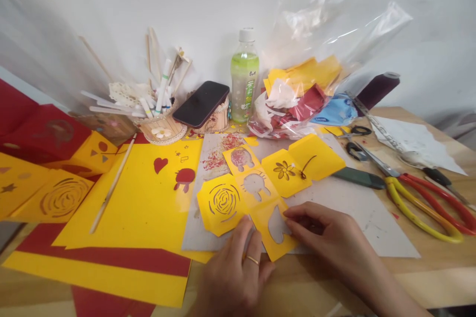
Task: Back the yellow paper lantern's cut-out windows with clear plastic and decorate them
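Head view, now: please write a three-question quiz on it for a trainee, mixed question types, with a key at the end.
1. Which hand at the central yellow cutout wears a ring?
2. True or false: the capped bottle stands between the phone and the clear plastic bag.
3. Fill in: a slim pale ____ lies slanting across the large yellow sheet.

Key: 1. The left hand. 2. True. 3. Stick.

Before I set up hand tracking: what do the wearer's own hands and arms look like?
Both ungloved. Left hand: a slim, gold-coloured ring on one finger. Right hand: no ring visible. Right forearm: bare as far as it shows, no sleeve, watch or bracelet in view. Left forearm is cut off by the picture's edge.
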Motion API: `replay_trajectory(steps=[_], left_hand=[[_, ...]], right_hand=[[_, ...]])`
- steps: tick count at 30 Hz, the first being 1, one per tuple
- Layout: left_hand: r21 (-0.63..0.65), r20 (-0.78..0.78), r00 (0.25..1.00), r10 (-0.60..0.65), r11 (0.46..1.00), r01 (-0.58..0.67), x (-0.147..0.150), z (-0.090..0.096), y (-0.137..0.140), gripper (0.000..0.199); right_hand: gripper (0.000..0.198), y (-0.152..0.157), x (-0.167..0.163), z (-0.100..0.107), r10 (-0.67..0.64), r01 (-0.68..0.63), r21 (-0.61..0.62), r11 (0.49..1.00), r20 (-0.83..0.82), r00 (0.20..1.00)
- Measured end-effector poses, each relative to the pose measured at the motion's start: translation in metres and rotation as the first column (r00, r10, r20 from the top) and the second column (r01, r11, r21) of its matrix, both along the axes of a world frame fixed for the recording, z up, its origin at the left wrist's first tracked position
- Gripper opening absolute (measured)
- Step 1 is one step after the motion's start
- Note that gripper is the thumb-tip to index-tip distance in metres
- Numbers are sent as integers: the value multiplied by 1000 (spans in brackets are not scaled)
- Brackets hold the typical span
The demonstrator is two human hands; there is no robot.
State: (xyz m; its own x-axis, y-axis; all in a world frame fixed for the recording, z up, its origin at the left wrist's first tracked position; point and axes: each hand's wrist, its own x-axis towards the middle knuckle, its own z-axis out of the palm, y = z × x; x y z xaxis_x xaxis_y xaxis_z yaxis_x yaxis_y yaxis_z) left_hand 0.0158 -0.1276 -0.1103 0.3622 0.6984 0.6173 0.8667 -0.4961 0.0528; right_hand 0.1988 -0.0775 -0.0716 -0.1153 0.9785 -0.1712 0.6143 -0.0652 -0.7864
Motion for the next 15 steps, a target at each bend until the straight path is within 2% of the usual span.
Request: replay_trajectory(steps=[6, 12, 15], left_hand=[[-33, 8, 1000, -1, 999, 2, 0, -1, -3, 31], [-102, -35, 999, -9, 995, 6, 0, -2, -4, 31], [-124, -69, 997, -21, 992, 12, -1, -1, -3, 32]], right_hand=[[11, 0, -2, 0, 18, -21, 63, 998, 35, 999], [13, 0, -4, 2, 58, -88, 183, 979, 163, 985], [13, -1, -3, 2, 74, -117, 207, 971, 205, 976]])
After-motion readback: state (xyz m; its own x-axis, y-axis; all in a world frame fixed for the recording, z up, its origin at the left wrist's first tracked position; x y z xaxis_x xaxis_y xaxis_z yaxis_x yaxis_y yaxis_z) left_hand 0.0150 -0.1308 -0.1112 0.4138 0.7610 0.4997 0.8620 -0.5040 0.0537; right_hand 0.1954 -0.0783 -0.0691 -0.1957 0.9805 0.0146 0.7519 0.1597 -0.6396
